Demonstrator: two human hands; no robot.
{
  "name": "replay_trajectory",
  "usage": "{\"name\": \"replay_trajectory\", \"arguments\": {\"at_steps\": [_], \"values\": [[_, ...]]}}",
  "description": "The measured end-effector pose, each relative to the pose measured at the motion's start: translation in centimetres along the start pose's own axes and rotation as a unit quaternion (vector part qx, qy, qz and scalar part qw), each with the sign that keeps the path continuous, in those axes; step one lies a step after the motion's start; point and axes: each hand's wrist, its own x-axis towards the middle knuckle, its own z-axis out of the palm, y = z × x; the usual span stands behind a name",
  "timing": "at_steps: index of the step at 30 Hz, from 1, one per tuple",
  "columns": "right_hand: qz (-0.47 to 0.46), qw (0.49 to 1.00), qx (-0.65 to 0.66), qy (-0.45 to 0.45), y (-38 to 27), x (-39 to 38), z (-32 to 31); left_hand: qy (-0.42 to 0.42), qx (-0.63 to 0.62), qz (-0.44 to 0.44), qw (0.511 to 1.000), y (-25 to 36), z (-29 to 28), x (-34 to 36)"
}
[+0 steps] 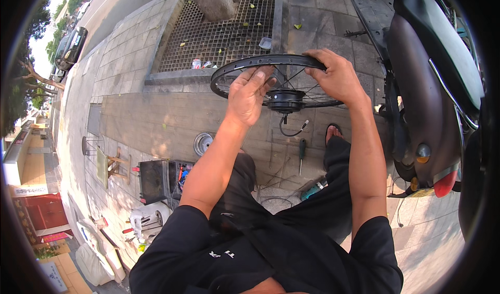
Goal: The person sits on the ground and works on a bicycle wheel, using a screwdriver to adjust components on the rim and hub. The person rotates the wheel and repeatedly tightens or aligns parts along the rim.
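A black spoked wheel (pixel 240 64) with a thick hub motor (pixel 285 100) at its middle is held up in front of me, tilted. From the hub a short black cable (pixel 286 132) hangs down and ends in a light-coloured connector. My right hand (pixel 333 75) grips the rim at its far right side, thumb inside and fingers over the top. Among the spokes on the left of the hub is my left hand (pixel 249 94), its thumb and fingers brought together. What they pinch there, if anything, is too small to make out.
A screwdriver (pixel 302 151) and a teal power tool (pixel 312 189) lie on the paving between my legs. An open toolbox (pixel 154 181), a metal bowl (pixel 203 143) and a wooden stool (pixel 119 165) stand to the left. A parked scooter (pixel 424 96) fills the right side.
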Motion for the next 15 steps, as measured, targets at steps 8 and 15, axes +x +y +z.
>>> {"name": "replay_trajectory", "arguments": {"at_steps": [8, 15], "values": [[-0.048, 0.998, -0.028, 0.033, 0.5, 0.2, 1.1, 0.064, -0.016, -0.029, 0.997, 0.7, 1.3, -0.3], [-0.071, 0.995, -0.057, 0.036, 0.3, 0.3, 1.6, 0.121, 0.273, -0.078, 0.951, 3.1, 3.1, -1.4]]}}
